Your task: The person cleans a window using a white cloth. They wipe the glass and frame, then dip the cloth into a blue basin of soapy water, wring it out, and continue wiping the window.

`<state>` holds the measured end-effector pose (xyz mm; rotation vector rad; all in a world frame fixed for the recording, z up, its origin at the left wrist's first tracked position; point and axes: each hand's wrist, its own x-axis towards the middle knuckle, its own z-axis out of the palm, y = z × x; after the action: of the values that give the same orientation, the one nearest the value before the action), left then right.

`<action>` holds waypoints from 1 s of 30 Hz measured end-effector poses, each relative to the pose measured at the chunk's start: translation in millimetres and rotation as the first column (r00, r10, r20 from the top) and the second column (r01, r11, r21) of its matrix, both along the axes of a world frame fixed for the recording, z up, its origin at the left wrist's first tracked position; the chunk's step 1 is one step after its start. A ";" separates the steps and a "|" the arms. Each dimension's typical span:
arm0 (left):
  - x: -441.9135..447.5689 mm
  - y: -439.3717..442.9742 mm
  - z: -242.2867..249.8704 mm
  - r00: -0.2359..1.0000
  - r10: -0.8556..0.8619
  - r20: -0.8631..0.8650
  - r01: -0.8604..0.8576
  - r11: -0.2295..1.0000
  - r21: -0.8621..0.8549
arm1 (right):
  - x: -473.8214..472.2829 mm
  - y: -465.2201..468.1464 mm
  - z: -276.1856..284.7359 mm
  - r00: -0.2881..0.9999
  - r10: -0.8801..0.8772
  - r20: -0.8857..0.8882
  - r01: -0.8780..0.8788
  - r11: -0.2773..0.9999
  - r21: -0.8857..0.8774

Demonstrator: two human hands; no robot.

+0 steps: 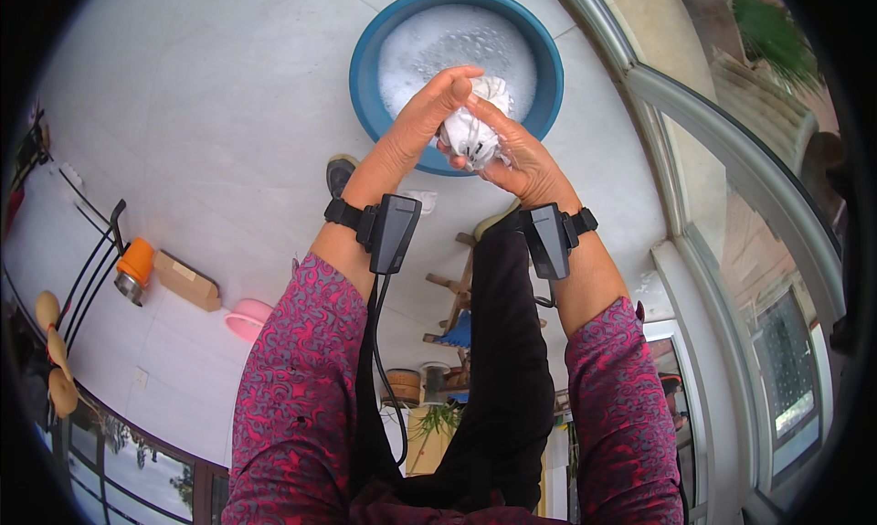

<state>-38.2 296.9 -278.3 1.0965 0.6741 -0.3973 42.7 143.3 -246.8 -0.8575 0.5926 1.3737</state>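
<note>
A bunched white cloth with small dark marks is squeezed between my two hands. My left hand presses on it from the left, its thumb and forefinger across the top, with some fingertips showing underneath. From the right, my right hand wraps the bundle with the palm. Both hands are over the near part of a round blue plastic basin. White soapy foam with bubbles covers the water in it. Whether any cloth lies under the foam is hidden.
A small white cloth lies on the tiled floor near my shoe. Behind stands a wooden folding stool. To the left are a pink basin, a cardboard box and an orange container. A metal-framed glass door borders the right.
</note>
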 end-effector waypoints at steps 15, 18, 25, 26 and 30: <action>25.9 14.7 -0.6 0.985 0.101 0.139 -0.065 0.968 -0.243 | 8.5 7.1 8.8 0.985 0.120 -0.126 -0.107 0.988 0.107; 26.9 12.8 0.0 0.998 0.003 0.066 0.011 0.980 -0.198 | 3.4 8.6 1.0 0.979 0.149 -0.136 -0.138 0.987 0.088; 33.3 9.6 4.8 0.997 -0.069 0.032 0.069 0.997 -0.020 | 3.1 13.0 16.6 0.961 0.262 0.084 -0.256 0.964 -0.075; 35.2 8.5 4.2 0.995 -0.092 0.036 0.091 0.995 0.029 | 4.0 13.7 17.7 0.957 0.258 0.132 -0.253 0.966 -0.055; 39.9 2.7 0.5 0.985 -0.169 -0.017 0.167 0.948 0.270 | 3.4 18.0 10.4 0.926 0.340 0.167 -0.321 0.938 -0.128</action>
<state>1.6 299.6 -277.8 1.4212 0.6437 -0.4566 46.1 161.3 -236.5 -1.1945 0.3821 1.5543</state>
